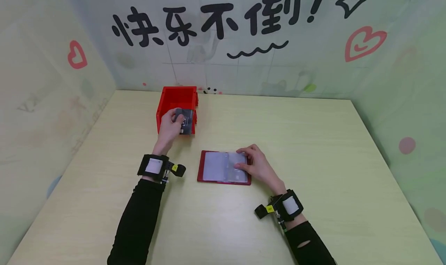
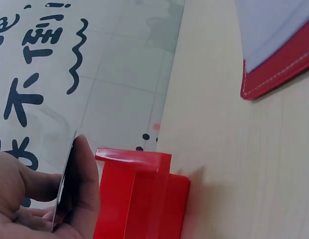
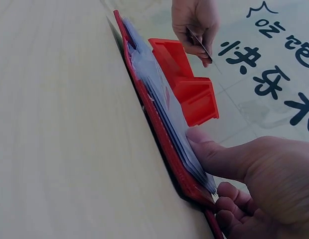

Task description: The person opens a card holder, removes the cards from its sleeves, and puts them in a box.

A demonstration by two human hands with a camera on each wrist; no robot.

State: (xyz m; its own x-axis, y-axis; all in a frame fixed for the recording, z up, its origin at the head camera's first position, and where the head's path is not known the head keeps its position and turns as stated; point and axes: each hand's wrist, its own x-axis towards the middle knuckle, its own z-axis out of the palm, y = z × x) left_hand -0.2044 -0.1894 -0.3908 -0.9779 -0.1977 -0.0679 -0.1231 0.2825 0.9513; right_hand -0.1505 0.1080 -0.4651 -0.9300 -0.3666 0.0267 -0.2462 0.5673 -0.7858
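My left hand (image 1: 168,126) pinches a dark grey card (image 1: 187,122) between thumb and fingers, over the near end of a red plastic bin (image 1: 179,97). The left wrist view shows the card (image 2: 70,174) nearly edge-on. On the table to the right lies a red card holder (image 1: 201,168), spread flat with clear plastic sleeves (image 1: 214,166). My right hand (image 1: 258,165) grips its right side. In the right wrist view the thumb (image 3: 207,149) presses on the stacked sleeves, while the other fingers curl at the edge of the cover.
The pale wooden table (image 1: 313,148) meets a printed backdrop (image 1: 216,71) at its rear edge, behind the bin. Fabric walls flank both sides. Each wrist wears a strapped camera, the left one (image 1: 177,169) close over the table.
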